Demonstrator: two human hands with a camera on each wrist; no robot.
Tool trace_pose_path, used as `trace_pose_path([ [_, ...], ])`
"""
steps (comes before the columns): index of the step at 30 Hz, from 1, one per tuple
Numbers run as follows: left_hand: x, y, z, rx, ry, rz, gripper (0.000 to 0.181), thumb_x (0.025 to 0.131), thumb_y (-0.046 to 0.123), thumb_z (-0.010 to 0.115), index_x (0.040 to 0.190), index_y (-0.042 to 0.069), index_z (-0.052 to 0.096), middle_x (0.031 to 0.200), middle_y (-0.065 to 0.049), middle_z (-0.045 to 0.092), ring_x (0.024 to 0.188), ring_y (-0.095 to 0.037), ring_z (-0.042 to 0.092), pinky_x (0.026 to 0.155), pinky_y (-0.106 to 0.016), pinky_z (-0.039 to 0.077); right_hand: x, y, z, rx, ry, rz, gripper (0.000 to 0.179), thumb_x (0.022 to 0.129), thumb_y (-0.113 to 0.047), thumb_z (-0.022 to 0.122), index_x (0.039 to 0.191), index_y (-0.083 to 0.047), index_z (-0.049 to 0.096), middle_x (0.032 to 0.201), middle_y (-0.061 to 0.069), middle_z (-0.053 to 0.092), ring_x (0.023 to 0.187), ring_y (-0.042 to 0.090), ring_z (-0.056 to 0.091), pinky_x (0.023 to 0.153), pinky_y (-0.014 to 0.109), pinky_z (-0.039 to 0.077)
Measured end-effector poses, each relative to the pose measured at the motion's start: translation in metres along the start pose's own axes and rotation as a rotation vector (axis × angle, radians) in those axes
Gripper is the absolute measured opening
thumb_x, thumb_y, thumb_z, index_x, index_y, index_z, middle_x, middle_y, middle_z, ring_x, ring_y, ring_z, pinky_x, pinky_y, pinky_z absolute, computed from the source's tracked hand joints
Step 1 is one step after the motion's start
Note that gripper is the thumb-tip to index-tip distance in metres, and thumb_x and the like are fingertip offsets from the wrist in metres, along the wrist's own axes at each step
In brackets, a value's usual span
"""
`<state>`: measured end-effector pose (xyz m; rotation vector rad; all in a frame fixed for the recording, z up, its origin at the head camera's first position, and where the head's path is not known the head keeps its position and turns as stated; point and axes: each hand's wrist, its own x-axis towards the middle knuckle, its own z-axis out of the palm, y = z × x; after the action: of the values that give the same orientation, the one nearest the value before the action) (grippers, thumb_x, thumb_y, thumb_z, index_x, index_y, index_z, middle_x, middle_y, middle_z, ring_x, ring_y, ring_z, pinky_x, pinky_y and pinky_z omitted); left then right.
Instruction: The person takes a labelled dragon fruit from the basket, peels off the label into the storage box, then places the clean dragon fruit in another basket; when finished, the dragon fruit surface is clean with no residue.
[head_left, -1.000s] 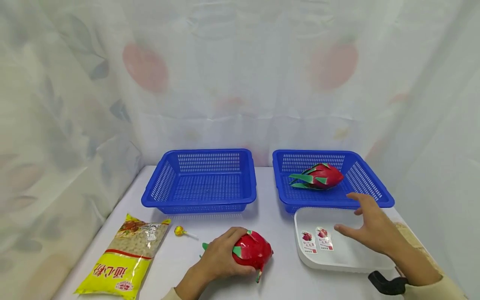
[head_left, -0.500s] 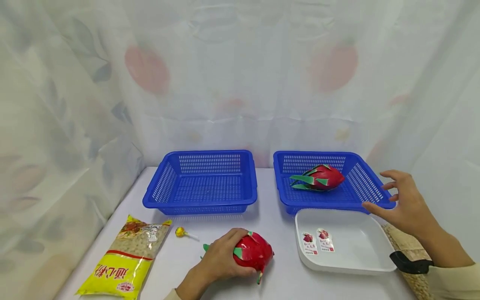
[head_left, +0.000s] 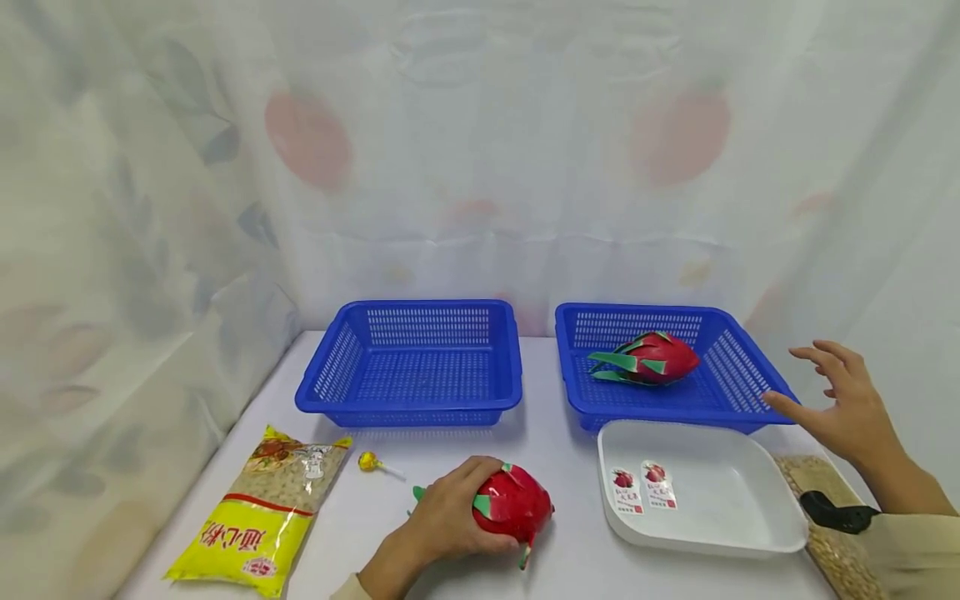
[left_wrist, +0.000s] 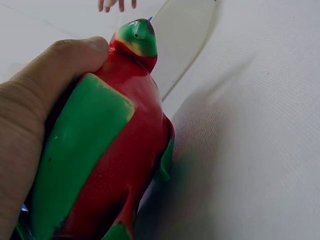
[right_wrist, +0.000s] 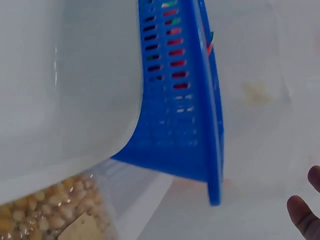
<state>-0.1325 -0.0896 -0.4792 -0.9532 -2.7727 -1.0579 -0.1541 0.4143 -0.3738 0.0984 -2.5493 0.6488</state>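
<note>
My left hand (head_left: 453,518) grips a red dragon fruit (head_left: 516,507) with green scales, low over the table at the front middle. In the left wrist view its thumb lies along the dragon fruit (left_wrist: 135,120). My right hand (head_left: 851,408) is raised at the far right with fingers spread and nothing in them, beside the right blue basket (head_left: 675,414). A second dragon fruit (head_left: 660,358) lies in that basket. Below the right hand stands a white plastic tub (head_left: 720,533) with two dragon fruit labels on it. Only fingertips of the right hand show in the right wrist view.
Another blue basket (head_left: 408,408) stands at the back left. A yellow pasta bag (head_left: 255,517) and a yellow-wrapped lollipop (head_left: 369,462) lie at left. Right of the tub is a clear bag of pale beans or nuts (head_left: 825,492). Curtains close off the back and sides.
My right hand has moved right, from over the white tub to beyond the right basket's corner. The left hand keeps its hold on the dragon fruit. The head view has shifted slightly.
</note>
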Motion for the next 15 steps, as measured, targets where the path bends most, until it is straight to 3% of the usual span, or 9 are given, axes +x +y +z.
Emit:
trace_pose_path([
  [5, 0.000, -0.002, 0.000, 0.016, 0.016, 0.016, 0.082, 0.066, 0.062, 0.078, 0.134, 0.026, 0.048, 0.127, 0.009, 0.052, 0.107, -0.016, 0.056, 0.075, -0.030, 0.054, 0.001, 0.015, 0.004, -0.002, -0.057, 0.040, 0.069, 0.080, -0.030, 0.078, 0.132, 0.003, 0.046, 0.153, 0.028, 0.014, 0.125, 0.061, 0.023, 0.077, 0.078, 0.032],
  [15, 0.001, 0.000, 0.000, 0.000, -0.004, -0.008, 0.082, 0.065, 0.061, 0.080, 0.134, 0.029, 0.048, 0.127, 0.012, 0.051, 0.109, -0.015, 0.055, 0.076, -0.028, 0.053, -0.001, 0.041, 0.019, 0.019, -0.194, 0.117, 0.066, 0.085, -0.036, 0.072, 0.130, 0.005, 0.045, 0.154, 0.032, 0.002, 0.116, 0.068, 0.028, 0.074, 0.080, 0.030],
])
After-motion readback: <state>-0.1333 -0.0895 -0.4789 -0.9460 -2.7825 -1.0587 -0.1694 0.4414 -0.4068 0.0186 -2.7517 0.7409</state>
